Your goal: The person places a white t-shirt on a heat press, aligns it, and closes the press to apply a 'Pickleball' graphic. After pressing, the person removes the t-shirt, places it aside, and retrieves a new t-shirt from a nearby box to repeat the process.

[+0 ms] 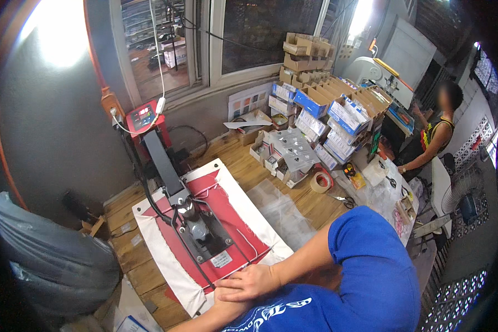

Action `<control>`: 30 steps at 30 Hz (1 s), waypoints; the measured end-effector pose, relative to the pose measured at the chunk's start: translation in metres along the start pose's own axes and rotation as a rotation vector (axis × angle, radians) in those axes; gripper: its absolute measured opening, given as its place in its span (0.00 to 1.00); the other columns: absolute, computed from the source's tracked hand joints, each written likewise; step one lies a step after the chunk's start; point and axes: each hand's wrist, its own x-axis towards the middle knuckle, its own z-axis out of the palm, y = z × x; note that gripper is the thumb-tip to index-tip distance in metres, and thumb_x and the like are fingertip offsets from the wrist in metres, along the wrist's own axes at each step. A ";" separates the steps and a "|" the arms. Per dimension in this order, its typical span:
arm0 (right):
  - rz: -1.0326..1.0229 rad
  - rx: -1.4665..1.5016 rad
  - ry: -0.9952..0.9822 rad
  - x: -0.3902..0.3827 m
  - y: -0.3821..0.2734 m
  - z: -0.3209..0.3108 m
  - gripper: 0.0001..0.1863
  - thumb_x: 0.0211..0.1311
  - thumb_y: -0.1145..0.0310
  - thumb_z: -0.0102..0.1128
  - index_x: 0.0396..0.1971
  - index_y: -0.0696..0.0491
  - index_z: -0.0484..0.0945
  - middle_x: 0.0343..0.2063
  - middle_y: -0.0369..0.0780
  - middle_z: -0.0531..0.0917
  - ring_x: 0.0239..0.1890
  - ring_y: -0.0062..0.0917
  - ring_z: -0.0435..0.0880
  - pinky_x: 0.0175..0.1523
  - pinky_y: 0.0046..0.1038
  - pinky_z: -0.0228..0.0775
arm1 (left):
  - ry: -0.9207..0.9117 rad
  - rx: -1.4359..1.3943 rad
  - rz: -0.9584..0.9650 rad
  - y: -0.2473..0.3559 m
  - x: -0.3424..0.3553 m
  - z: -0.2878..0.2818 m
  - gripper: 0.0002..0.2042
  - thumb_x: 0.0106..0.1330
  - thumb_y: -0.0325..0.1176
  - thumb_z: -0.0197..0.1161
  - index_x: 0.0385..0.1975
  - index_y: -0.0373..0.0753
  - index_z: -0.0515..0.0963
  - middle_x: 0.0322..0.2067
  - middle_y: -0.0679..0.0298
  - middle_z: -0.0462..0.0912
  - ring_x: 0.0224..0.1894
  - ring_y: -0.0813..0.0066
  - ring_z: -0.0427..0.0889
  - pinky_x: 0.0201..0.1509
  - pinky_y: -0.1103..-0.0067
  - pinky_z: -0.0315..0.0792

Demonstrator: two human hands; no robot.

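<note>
A heat press with a red upper plate (244,239) and black arm stands on the wooden table, its plate edged by white cloth (248,206). Metal handle rods run from its middle toward me. At the near end of these rods, my right hand (250,283) lies across my left hand (227,307), fingers stretched out over it. My left hand is mostly covered, and its fingers are hidden, so I cannot see whether they hold the handle. Behind the plate, the press's red control box (144,117) has a lit display.
To the right lie a clear plastic sheet (279,213), tape rolls (321,181) and scissors (346,200). Boxes (329,124) are stacked by the window. A person (434,135) stands at the far right near a fan (463,193). Grey plastic covers a bulky thing (55,260) at left.
</note>
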 end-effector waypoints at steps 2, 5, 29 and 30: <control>-0.002 0.038 -0.028 -0.002 0.000 -0.001 0.28 0.59 0.58 0.53 0.61 0.46 0.73 0.60 0.51 0.77 0.36 0.30 0.86 0.29 0.28 0.80 | -0.017 0.048 0.019 0.004 0.001 -0.002 0.15 0.64 0.37 0.57 0.47 0.38 0.79 0.49 0.50 0.79 0.55 0.52 0.76 0.58 0.57 0.69; -0.007 0.049 -0.088 -0.002 0.000 -0.004 0.34 0.56 0.57 0.55 0.67 0.47 0.69 0.61 0.55 0.75 0.43 0.35 0.87 0.33 0.28 0.83 | -0.044 0.117 0.034 0.008 -0.003 -0.007 0.16 0.63 0.38 0.58 0.48 0.39 0.78 0.50 0.50 0.79 0.57 0.52 0.75 0.60 0.56 0.67; 1.790 0.049 0.715 -0.251 -0.098 0.012 0.16 0.72 0.59 0.60 0.43 0.59 0.83 0.31 0.44 0.85 0.38 0.31 0.86 0.48 0.32 0.77 | 0.597 -1.564 -1.042 -0.126 -0.184 0.053 0.17 0.75 0.40 0.55 0.54 0.35 0.78 0.54 0.58 0.81 0.57 0.66 0.79 0.57 0.69 0.75; 1.820 0.121 0.702 -0.281 -0.119 0.037 0.16 0.72 0.59 0.59 0.40 0.59 0.82 0.29 0.42 0.84 0.33 0.28 0.85 0.43 0.31 0.76 | 0.595 -1.699 -0.869 -0.132 -0.193 0.078 0.20 0.75 0.43 0.53 0.57 0.36 0.76 0.55 0.58 0.81 0.58 0.65 0.79 0.58 0.68 0.75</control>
